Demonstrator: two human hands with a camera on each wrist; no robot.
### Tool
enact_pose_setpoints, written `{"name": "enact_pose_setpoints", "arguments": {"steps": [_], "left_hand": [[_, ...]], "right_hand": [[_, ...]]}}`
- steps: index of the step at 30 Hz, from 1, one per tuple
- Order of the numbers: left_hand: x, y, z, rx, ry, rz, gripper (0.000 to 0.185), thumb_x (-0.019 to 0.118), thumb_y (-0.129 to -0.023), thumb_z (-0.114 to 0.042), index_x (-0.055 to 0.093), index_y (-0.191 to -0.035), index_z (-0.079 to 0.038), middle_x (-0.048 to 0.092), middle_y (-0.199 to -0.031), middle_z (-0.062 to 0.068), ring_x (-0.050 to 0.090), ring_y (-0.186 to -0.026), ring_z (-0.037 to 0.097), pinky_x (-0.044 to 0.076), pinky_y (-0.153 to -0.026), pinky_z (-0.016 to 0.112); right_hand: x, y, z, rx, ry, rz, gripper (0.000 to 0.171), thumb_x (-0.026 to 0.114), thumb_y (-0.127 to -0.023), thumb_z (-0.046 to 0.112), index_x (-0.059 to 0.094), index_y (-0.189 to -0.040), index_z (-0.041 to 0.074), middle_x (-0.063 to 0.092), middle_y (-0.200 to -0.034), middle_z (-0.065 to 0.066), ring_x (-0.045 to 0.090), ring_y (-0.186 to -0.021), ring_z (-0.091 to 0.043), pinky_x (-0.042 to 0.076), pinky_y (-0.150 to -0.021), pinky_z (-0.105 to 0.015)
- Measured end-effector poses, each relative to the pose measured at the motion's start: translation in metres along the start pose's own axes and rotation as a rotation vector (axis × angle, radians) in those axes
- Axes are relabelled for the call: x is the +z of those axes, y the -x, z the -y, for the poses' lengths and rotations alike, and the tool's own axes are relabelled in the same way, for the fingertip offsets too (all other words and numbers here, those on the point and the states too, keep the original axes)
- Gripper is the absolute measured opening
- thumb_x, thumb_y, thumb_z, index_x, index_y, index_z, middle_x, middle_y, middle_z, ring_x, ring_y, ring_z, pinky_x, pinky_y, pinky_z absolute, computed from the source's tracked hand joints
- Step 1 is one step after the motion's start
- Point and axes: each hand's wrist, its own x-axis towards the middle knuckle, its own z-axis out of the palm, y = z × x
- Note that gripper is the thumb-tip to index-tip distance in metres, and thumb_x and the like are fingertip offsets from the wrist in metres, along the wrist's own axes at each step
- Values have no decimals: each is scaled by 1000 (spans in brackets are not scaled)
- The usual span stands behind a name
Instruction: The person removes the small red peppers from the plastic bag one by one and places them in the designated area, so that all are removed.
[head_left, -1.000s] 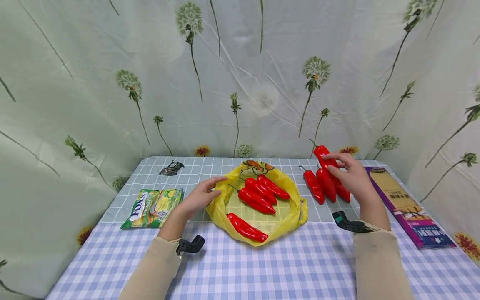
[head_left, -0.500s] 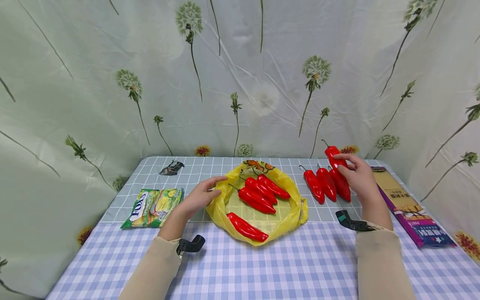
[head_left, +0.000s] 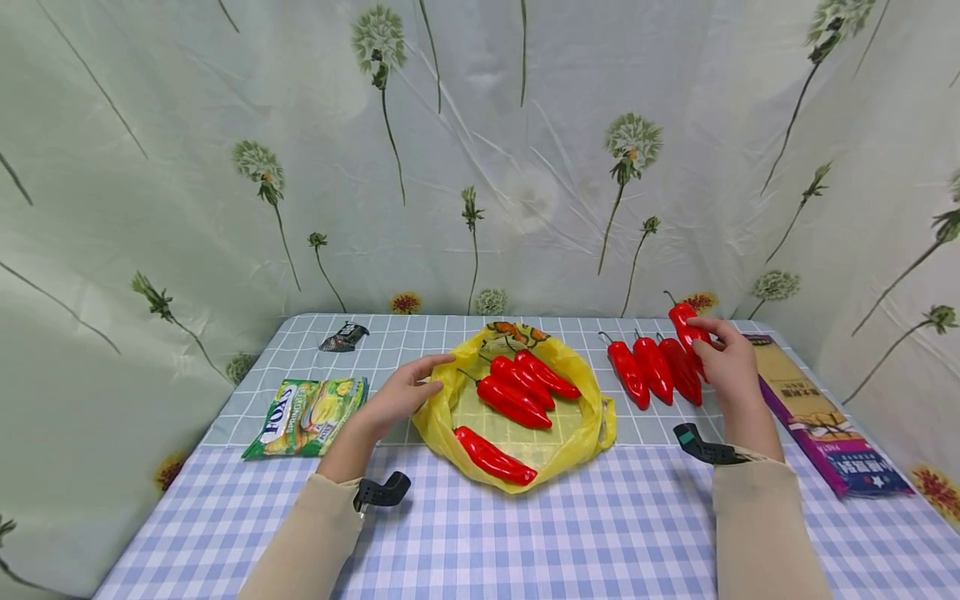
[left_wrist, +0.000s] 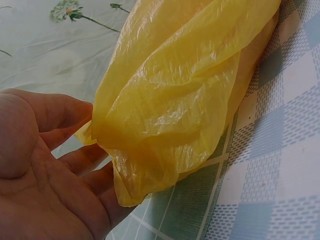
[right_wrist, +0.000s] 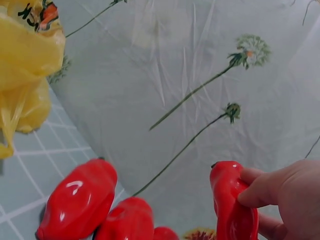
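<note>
My right hand (head_left: 726, 362) pinches a red chili pepper (head_left: 684, 317) near its stem end, between thumb and fingers. The pepper tilts, stem end up, at the right end of a row of 3 red peppers (head_left: 628, 373) on the cloth. In the right wrist view the held pepper (right_wrist: 230, 200) hangs beside the others. My left hand (head_left: 405, 387) holds the left rim of a yellow plastic bag (head_left: 431, 417). In the left wrist view some of its fingers (left_wrist: 82, 160) pass behind the bag's film. Several red peppers (head_left: 513, 402) lie inside the spread bag.
A purple pasta packet (head_left: 825, 417) lies at the right. To the left are a green FOX'S candy bag (head_left: 307, 417) and a small black wrapper (head_left: 344, 337). The table has a checked cloth (head_left: 510, 542), with a flowered curtain (head_left: 525, 125) behind it.
My right hand has moved right and slightly down with its pepper, from above the row to the row's right end. The left hand and bag have stayed put.
</note>
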Motion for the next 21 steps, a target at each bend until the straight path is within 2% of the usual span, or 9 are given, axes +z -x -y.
{"name": "enact_pose_setpoints", "arguments": {"steps": [2,4,8,10,15,21], "left_hand": [[0,0,0,-2,4,-5,48,51,-102,-11,48,-148,-21,35,-162,8,34,-148,37,39,-115,52],[1,0,0,6,1,-6,48,51,-102,-10,48,-149,-20,35,-162,9,34,-148,39,39,-115,53],[1,1,0,4,-3,-1,48,51,-102,-11,48,-149,-21,35,-162,9,34,-148,38,40,-115,52],[1,1,0,9,-1,3,48,51,-102,-11,47,-149,-20,34,-162,9,34,-148,38,40,-115,52],[1,1,-1,21,1,3,48,50,-102,-10,48,-149,-20,35,-162,9,36,-147,38,41,-114,51],[1,1,-1,15,-5,2,48,51,-102,-11,48,-148,-20,35,-162,9,36,-147,38,41,-114,52]], "right_hand": [[-1,-2,-4,16,-12,-13,46,43,-105,22,45,-150,30,32,-161,-12,36,-135,-28,51,-91,-21],[-2,-5,-7,38,-32,-18,47,43,-105,23,43,-151,33,29,-163,-11,35,-140,-31,51,-100,-28],[-3,-8,-13,85,-67,-28,49,45,-105,25,40,-152,37,24,-166,-9,30,-148,-34,42,-115,-43],[-3,-10,-17,100,-72,-49,49,46,-105,25,39,-153,36,25,-166,-8,32,-147,-33,43,-115,-42],[-1,-17,-28,89,-23,-123,51,46,-103,18,41,-153,25,31,-163,-10,40,-140,-31,47,-110,-37],[0,-22,-38,100,32,-138,52,45,-103,16,39,-154,16,33,-162,-13,39,-141,-33,45,-112,-44]]}}
